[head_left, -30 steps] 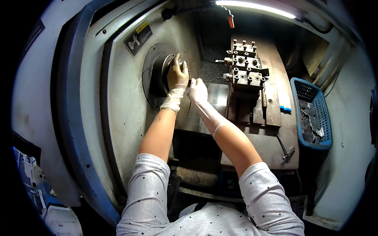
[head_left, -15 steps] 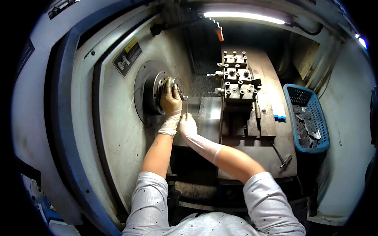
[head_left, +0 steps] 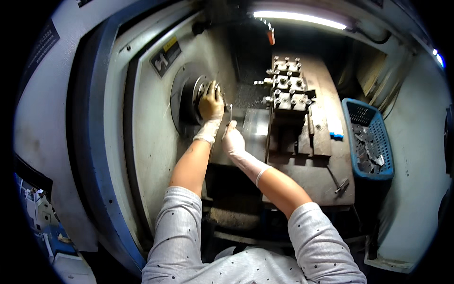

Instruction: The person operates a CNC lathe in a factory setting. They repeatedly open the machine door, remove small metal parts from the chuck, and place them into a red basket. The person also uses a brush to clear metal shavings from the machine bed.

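Observation:
My left hand (head_left: 211,108), in a stained pale glove, is closed over the edge and front of the round metal lathe chuck (head_left: 190,102). Its palm hides part of the chuck face, and whatever sits in the chuck's centre cannot be made out. Just to the right, my gloved right hand (head_left: 233,141) is closed with the thumb uppermost around a thin bent metal bar, which looks like a hex key (head_left: 231,112). The key stands upright from the fist, its bent top reaching toward the chuck.
Right of my hands, tool holders (head_left: 289,100) with several bolts stand on a slide, cutting tools pointing left. A T-shaped wrench (head_left: 341,186) lies nearer me. Beyond it hangs or stands a blue basket (head_left: 360,173) of dark metal pieces. A lamp (head_left: 300,19) glows above.
The view has shifted, moving the machine slightly right in the picture. My left fingers are more bent over the chuck. My right hand still holds the key beside it.

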`<state>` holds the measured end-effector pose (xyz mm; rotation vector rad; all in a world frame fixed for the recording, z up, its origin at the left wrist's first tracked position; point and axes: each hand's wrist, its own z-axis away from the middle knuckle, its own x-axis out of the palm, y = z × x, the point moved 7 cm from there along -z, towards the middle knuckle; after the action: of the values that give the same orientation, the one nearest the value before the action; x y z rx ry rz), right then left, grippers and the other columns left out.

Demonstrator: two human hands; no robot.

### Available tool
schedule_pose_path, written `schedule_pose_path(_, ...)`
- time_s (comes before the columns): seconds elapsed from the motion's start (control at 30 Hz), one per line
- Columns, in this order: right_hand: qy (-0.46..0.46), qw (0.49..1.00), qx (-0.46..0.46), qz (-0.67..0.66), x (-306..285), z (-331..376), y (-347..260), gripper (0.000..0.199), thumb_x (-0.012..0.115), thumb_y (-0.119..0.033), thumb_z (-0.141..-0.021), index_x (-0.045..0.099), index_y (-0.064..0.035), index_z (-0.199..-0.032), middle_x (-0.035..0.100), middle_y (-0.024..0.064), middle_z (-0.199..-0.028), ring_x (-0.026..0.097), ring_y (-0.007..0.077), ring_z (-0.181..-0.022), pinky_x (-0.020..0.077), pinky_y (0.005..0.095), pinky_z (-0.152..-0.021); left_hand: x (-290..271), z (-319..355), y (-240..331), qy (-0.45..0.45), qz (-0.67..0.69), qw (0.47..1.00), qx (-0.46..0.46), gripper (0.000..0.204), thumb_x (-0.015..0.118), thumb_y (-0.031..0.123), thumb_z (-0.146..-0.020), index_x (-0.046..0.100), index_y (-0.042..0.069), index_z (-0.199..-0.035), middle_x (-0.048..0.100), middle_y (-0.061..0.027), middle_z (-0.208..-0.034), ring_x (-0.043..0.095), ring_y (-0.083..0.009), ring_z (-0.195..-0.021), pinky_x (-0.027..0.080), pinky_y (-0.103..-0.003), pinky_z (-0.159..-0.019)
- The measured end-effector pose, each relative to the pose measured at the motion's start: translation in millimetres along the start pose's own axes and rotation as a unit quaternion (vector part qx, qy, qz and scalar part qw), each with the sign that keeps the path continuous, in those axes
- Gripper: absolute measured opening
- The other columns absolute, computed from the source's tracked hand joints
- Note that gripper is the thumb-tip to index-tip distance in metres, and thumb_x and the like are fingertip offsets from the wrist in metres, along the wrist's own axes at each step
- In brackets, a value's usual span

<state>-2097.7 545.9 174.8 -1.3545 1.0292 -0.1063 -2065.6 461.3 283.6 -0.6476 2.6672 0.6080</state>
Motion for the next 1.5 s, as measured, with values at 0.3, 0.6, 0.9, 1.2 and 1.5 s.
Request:
schedule_pose_path(0.3, 0.027, 0.996, 0.029, -0.082, 5.3, 6.8, -17.2, 0.031, 0.029, -0.025, -0.084, 0.039, 0.0037, -0.093, 0.055, 0.0269, -0.070, 0.055, 0.0395, -0.070, 0.0426, 0.0445, -0.067, 22.9, -12.8, -24.6, -0.121, -0.007, 0.989, -0.078, 0.027, 0.047, 0.025, -0.079, 0.059, 0.007, -0.094, 0.058, -0.0110, -0.094, 0.055, -0.0257, -0.085, 0.044, -0.034, -0.073)
schedule_pose_path(0.6, -0.030, 0.996, 0.080, -0.036, 14.2, -1.7, 21.3, 0.048, 0.018, -0.032, -0.085, 0.049, 0.0035, -0.091, 0.056, 0.0232, -0.078, 0.054, 0.0363, -0.080, 0.0416, 0.0400, -0.074, 14.8, -5.9, -6.6, -0.057, -0.033, 0.997, -0.049, 0.026, 0.045, 0.026, -0.080, 0.059, 0.008, -0.093, 0.059, -0.0093, -0.092, 0.057, -0.0252, -0.079, 0.046, -0.033, -0.066)
schedule_pose_path(0.9, -0.089, 0.964, 0.143, -0.207, 0.0, 14.0, 0.1, 0.050, 0.019, -0.042, -0.086, 0.052, -0.0040, -0.079, 0.056, 0.0215, -0.076, 0.052, 0.0372, -0.081, 0.0376, 0.0413, -0.077, 55.0, -41.7, -25.6, -0.373, -0.141, 0.906, -0.140, 0.023, 0.054, 0.027, -0.073, 0.062, 0.009, -0.085, 0.059, -0.0137, -0.086, 0.057, -0.0272, -0.083, 0.045, -0.035, -0.073)
schedule_pose_path(1.2, -0.081, 0.987, 0.039, 0.133, 9.3, -28.7, 39.1, 0.032, 0.028, -0.026, -0.083, 0.048, -0.0028, -0.093, 0.059, 0.0187, -0.081, 0.057, 0.0317, -0.077, 0.0420, 0.0415, -0.071, 5.0, -3.1, 9.8, -0.049, 0.033, 0.998, 0.004, 0.034, 0.045, 0.021, -0.081, 0.044, 0.003, -0.110, 0.052, -0.0174, -0.102, 0.052, -0.0325, -0.089, 0.042, -0.038, -0.075)
schedule_pose_path(1.5, -0.153, 0.972, -0.026, 0.179, 5.0, -8.7, 17.1, 0.032, 0.030, -0.024, -0.083, 0.051, -0.0005, -0.089, 0.059, 0.0184, -0.084, 0.057, 0.0308, -0.081, 0.0434, 0.0393, -0.073, -20.9, 26.8, 8.2, 0.075, 0.045, 0.996, 0.031, 0.032, 0.045, 0.015, -0.082, 0.045, 0.008, -0.113, 0.053, -0.0171, -0.101, 0.050, -0.0320, -0.094, 0.038, -0.037, -0.083)
